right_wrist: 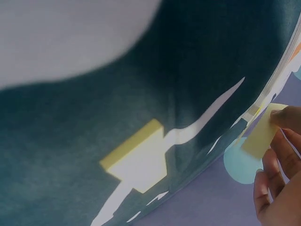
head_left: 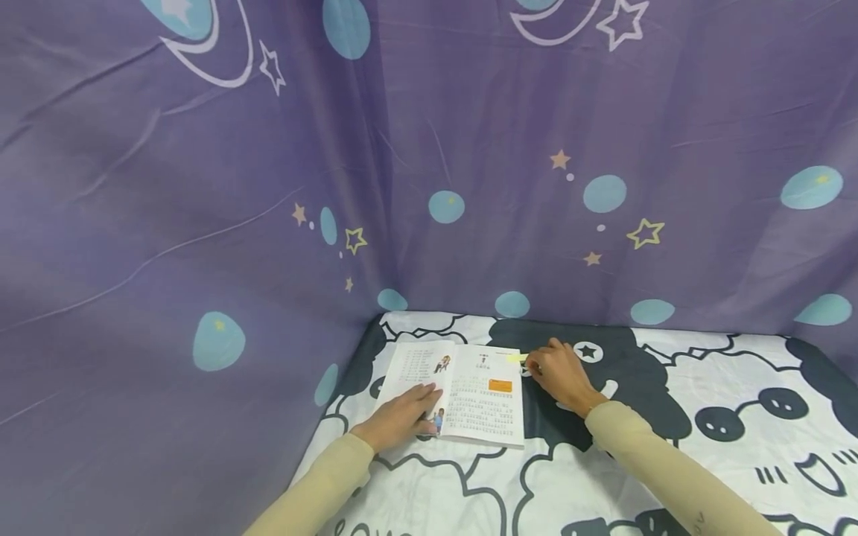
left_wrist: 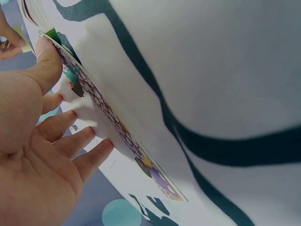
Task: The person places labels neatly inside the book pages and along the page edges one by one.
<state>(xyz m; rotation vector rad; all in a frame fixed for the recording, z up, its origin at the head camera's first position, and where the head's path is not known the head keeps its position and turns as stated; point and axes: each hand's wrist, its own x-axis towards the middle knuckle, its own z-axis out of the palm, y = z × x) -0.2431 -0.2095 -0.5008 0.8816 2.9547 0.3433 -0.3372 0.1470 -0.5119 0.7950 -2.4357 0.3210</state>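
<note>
An open book (head_left: 482,402) with printed text and small pictures lies on the patterned cloth. My left hand (head_left: 402,417) rests on the lower part of its left page, fingers extended; the left wrist view shows the thumb (left_wrist: 48,61) by the book's bottom edge. At the upper right corner of the right page, my right hand (head_left: 559,372) pinches a yellow sticky note (right_wrist: 263,136) between thumb and fingers. The note overlaps the page corner in the head view. A pad of yellow sticky notes (right_wrist: 141,162) lies on the dark part of the cloth, below the right hand.
The black-and-white cartoon cloth (head_left: 737,461) covers the surface under the book. Purple curtains (head_left: 496,246) with stars and blue ovals hang behind it and along the left side.
</note>
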